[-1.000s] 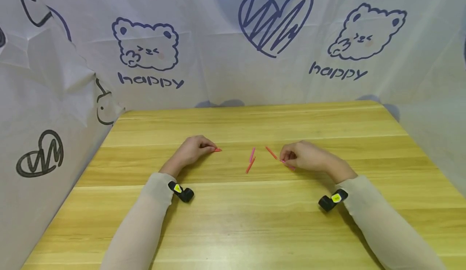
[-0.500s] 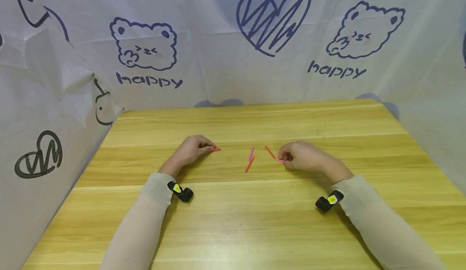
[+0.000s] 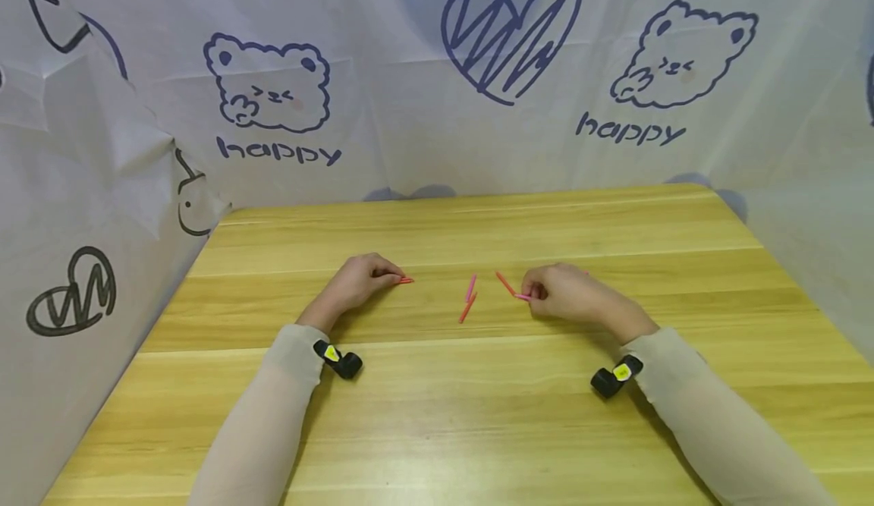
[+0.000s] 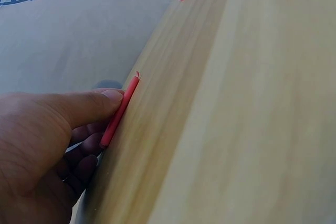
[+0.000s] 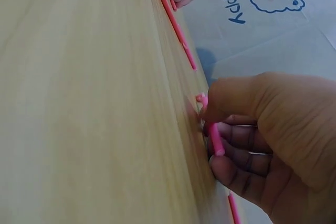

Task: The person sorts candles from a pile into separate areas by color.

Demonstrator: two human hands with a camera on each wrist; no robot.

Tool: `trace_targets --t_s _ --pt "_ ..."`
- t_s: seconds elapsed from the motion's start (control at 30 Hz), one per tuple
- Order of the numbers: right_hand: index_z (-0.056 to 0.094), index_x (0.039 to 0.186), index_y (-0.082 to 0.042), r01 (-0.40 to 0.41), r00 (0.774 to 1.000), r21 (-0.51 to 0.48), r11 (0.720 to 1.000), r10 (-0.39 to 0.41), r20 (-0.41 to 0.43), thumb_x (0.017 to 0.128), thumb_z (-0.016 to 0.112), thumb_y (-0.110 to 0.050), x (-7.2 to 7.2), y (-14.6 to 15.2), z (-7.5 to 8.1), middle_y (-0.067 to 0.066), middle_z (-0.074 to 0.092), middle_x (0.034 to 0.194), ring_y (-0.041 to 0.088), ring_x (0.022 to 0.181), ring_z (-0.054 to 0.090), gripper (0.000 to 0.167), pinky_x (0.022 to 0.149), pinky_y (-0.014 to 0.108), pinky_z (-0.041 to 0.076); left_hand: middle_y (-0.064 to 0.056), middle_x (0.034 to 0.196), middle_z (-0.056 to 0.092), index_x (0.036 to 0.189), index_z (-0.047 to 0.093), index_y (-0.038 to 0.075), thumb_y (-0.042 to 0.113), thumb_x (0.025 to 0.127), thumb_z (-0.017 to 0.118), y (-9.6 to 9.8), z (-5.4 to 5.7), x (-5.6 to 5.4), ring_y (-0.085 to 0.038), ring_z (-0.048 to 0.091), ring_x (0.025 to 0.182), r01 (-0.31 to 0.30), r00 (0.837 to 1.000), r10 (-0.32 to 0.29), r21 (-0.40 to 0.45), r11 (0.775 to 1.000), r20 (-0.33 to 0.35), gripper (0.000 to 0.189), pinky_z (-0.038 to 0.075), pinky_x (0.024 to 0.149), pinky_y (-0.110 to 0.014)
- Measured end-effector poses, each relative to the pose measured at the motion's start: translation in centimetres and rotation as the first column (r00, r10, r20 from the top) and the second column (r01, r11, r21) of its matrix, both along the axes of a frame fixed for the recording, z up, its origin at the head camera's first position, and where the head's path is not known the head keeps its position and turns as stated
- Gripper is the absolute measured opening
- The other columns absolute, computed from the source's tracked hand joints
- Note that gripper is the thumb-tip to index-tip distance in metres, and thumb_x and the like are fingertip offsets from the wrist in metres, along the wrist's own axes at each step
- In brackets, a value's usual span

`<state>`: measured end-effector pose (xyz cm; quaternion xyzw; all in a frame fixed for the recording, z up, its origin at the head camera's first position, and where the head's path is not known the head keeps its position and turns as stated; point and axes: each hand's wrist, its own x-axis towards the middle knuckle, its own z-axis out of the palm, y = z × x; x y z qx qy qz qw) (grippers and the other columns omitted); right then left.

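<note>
My left hand point(image 3: 365, 278) pinches a red candle point(image 4: 119, 111) between thumb and fingers, low over the table; its short wick shows in the left wrist view. Farther right, my right hand point(image 3: 563, 292) holds a pink candle point(image 5: 215, 137) between thumb and curled fingers. In the head view, that candle's visible end meets or nearly meets the lower end of a slanted red candle point(image 3: 505, 284). Between my hands lie a pink candle point(image 3: 471, 287) and a red candle point(image 3: 467, 308), end to end in a near-straight slanted line.
The wooden table point(image 3: 423, 400) has a white cloth point(image 3: 396, 96) with drawings behind it and along its left side. Another pink candle point(image 5: 233, 208) lies past my right hand in the right wrist view. A small camera is strapped to each wrist.
My right hand has shifted slightly left, bringing the pink candle's end up to the slanted red one. My left hand keeps its place. The head view has shifted a little.
</note>
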<state>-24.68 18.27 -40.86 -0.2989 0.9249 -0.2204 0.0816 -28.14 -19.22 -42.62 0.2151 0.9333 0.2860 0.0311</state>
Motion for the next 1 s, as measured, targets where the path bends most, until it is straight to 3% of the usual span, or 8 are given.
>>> trace_targets --t_s 1.0 --pt "0.071 0.096 -0.014 -0.038 0.992 -0.135 0.990 0.054 0.118 0.091 0.065 -0.007 -0.8 1.1 -0.1 -0.006 0.061 0.079 0.013 0.070 0.053 0.011 0.063 0.029 0.046 -0.004 0.101 0.069 0.102 0.077 0.011 0.018 0.093 0.070 -0.1 -0.1 0.3 -0.021 0.061 0.095 -0.015 0.999 0.013 0.070 0.997 0.037 0.014 0.048 0.085 -0.039"
